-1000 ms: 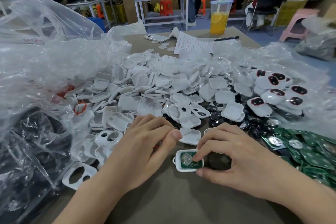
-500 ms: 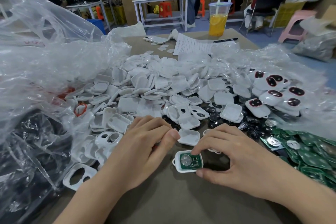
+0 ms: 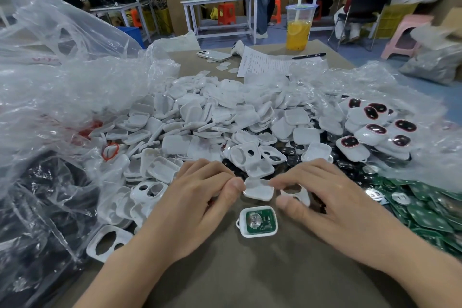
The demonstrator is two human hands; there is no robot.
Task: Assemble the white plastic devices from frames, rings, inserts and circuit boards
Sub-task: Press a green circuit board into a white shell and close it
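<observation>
A white frame (image 3: 258, 232) with a green circuit board (image 3: 260, 220) seated in it lies on the brown table, untouched, between my hands. Just behind it lies a white cover (image 3: 258, 190). My right hand (image 3: 332, 207) pinches the cover's right edge between index fingertip and thumb. My left hand (image 3: 190, 207) rests on the table with fingers curled under. Its thumb tip sits against the cover's left edge, and nothing shows inside the hand. Another white frame (image 3: 300, 196) lies partly under my right fingers.
A big heap of white covers and frames (image 3: 200, 120) fills the middle of the table. Finished devices (image 3: 375, 130) lie in plastic wrap at the right, green boards (image 3: 430, 212) at the near right, crumpled bags (image 3: 50, 107) at the left. A drink cup (image 3: 298, 27), paper and phone stand at the far edge.
My right hand has left the frame with the board and moved up to the white cover behind it. The left hand has barely moved.
</observation>
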